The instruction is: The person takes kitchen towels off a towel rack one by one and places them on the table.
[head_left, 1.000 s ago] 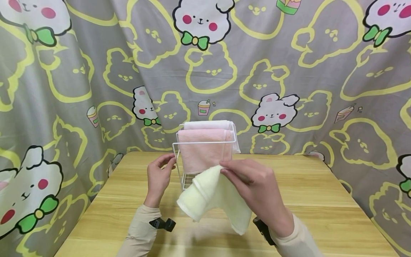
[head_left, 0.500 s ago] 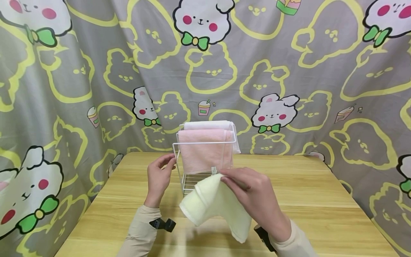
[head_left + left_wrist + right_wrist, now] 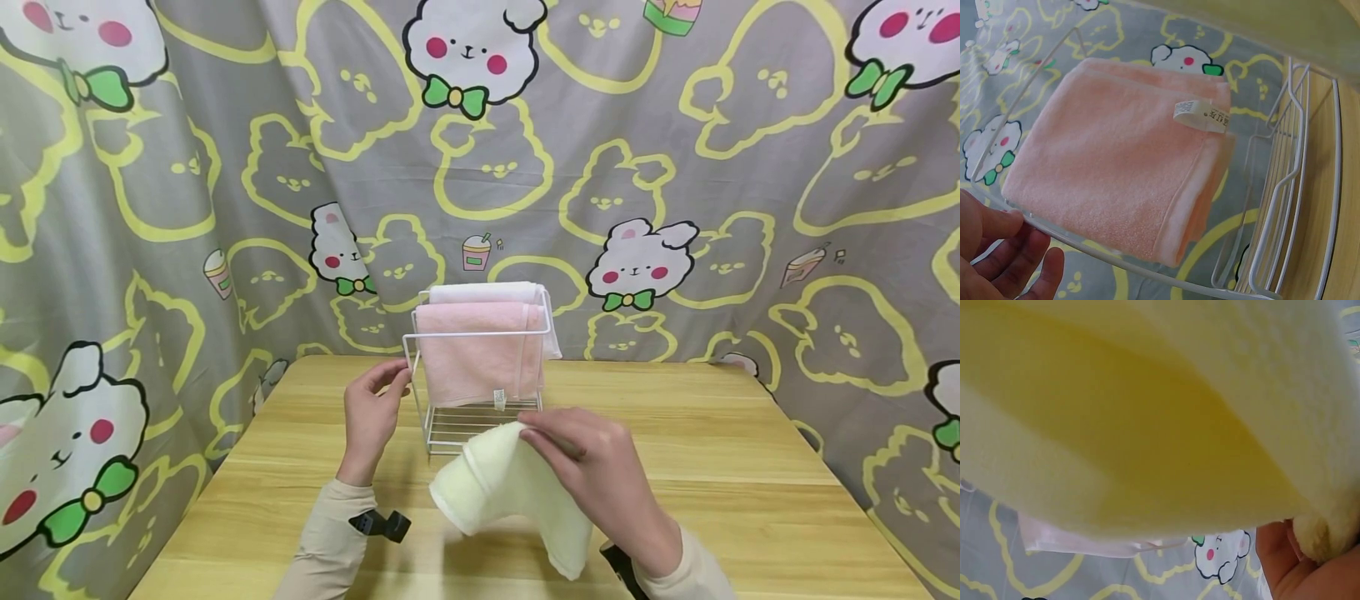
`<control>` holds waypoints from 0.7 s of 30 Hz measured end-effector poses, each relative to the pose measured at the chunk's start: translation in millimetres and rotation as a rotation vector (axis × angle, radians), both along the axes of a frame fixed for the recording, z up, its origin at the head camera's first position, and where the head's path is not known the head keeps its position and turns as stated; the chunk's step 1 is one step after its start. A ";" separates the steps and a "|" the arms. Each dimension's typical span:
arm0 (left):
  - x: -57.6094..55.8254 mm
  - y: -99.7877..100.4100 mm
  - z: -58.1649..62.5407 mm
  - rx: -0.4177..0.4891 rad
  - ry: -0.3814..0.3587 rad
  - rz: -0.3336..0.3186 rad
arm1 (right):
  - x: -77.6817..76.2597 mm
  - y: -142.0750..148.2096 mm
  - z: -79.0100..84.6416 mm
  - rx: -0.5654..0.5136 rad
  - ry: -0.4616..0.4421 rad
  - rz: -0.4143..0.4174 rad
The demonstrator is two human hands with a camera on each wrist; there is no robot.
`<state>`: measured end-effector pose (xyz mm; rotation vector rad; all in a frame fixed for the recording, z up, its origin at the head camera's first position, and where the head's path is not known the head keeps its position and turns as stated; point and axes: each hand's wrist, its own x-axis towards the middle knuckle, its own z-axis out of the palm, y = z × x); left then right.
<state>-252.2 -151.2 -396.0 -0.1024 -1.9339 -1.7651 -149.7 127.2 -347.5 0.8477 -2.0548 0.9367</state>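
Observation:
A white wire rack (image 3: 480,333) stands on the wooden table. Over its bars hang a pink towel (image 3: 480,358) with a small label and, behind it, a white towel (image 3: 483,292). My left hand (image 3: 372,417) pinches the rack's left side wire between thumb and fingers, as the left wrist view shows too. From my right hand (image 3: 600,467) a pale yellow towel (image 3: 510,475) hangs down in folds, pinched at its top by thumb and fingers. It is in front of the rack, apart from it. Up close, the yellow towel (image 3: 1135,425) fills most of the right wrist view.
The wooden table (image 3: 712,467) reaches out on both sides of the rack. A grey curtain (image 3: 480,183) with cartoon prints hangs behind and beside it. Low in the rack is a wire shelf (image 3: 480,423). Each wrist wears a black strap-on camera (image 3: 381,524).
My right hand has moved down and toward me with the yellow towel, away from the rack. The pink towel's label and the wire shelf now show. My left hand has stayed in place.

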 end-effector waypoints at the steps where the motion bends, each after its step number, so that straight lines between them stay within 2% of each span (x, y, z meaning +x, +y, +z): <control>1: 0.1 0.0 0.0 0.001 0.001 0.000 | 0.0 -0.2 -1.6 0.002 -0.003 0.000; 9: 0.9 0.0 0.5 -0.005 0.007 0.002 | 1.5 -6.5 -15.3 0.034 0.006 0.006; 15: 0.1 -0.3 0.1 -0.019 0.003 0.007 | 0.5 -12.3 -25.7 0.014 -0.027 0.032; 18: 0.1 -0.7 0.2 -0.017 0.002 0.006 | -5.6 -13.6 -36.2 0.000 -0.084 0.023; 21: 0.8 -0.6 0.3 -0.010 0.003 0.002 | -15.4 -12.9 -50.5 -0.019 -0.182 0.002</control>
